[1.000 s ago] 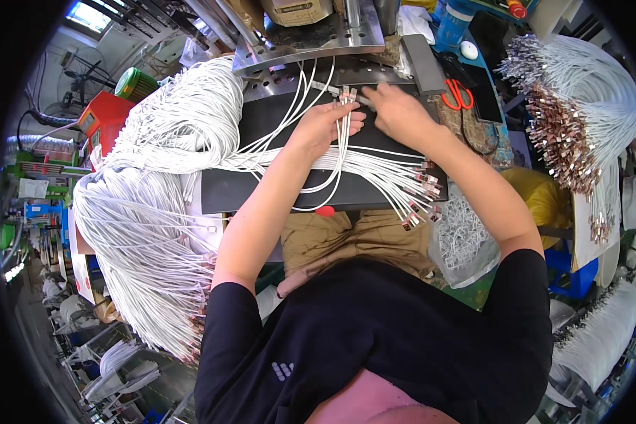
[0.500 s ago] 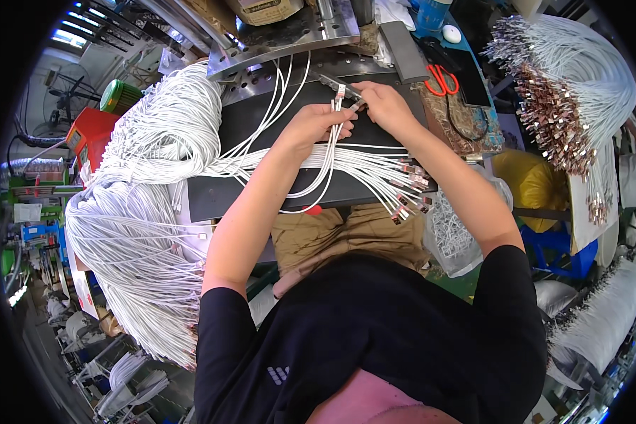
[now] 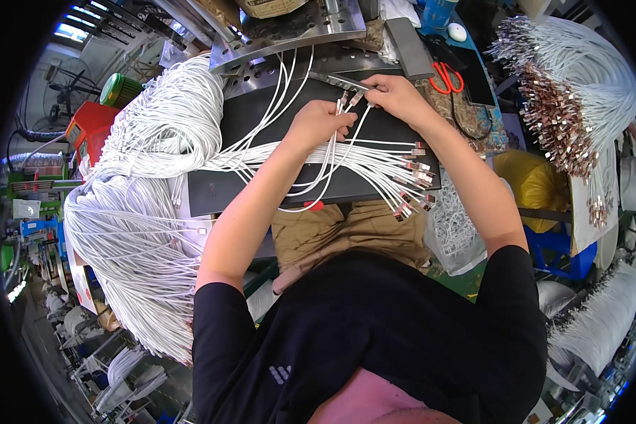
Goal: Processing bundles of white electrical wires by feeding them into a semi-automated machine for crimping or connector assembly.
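On the black desk (image 3: 261,191), both hands (image 3: 318,121) (image 3: 396,95) pinch white cables (image 3: 346,152) whose loose connectors could tangle or slip.

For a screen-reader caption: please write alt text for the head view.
Seen from above, a person's left hand and right hand pinch metal-tipped white cables over a black work mat. A large bundle of white cables lies to their left, red scissors to the right.

Wearer, head view: dark top, tan trousers.
Black short-sleeved T-shirt (image 3: 374,332) with a small pale three-bar mark on the chest; sleeves end above the elbows, forearms bare. Left hand (image 3: 318,124) and right hand (image 3: 396,95) ungloved. Khaki trousers (image 3: 346,230), creased at the lap.
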A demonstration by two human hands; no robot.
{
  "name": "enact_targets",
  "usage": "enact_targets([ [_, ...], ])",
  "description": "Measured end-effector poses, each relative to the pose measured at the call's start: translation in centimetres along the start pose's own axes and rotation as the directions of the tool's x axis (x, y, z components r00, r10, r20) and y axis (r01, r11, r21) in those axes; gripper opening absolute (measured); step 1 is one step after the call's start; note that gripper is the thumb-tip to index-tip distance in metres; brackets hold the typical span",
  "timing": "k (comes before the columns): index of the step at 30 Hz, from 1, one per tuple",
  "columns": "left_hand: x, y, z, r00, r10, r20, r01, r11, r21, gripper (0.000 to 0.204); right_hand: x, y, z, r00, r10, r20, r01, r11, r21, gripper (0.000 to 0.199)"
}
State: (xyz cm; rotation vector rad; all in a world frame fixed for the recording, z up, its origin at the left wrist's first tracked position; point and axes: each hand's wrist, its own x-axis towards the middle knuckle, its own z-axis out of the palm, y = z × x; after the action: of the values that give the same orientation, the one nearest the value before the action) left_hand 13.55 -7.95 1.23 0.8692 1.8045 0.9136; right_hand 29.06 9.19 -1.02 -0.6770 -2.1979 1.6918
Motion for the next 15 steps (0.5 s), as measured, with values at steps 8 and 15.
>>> enact_targets([
  [8, 0.2, -0.2, -0.1, 1.000, -0.024, 0.004, 0.024, 0.999, 0.025, 0.028, -0.6, -0.3, 0.3, 0.995, -0.028, -0.099, 0.017, 0.994, -0.111, 0.044],
  [15, -0.3, -0.3, 0.9, 0.999, 0.023, -0.025, -0.026, 0.989, -0.145, 0.031, -1.1, -1.1, 0.6, 0.998, -0.050, -0.049, 0.038, 0.974, -0.221, 0.048],
])
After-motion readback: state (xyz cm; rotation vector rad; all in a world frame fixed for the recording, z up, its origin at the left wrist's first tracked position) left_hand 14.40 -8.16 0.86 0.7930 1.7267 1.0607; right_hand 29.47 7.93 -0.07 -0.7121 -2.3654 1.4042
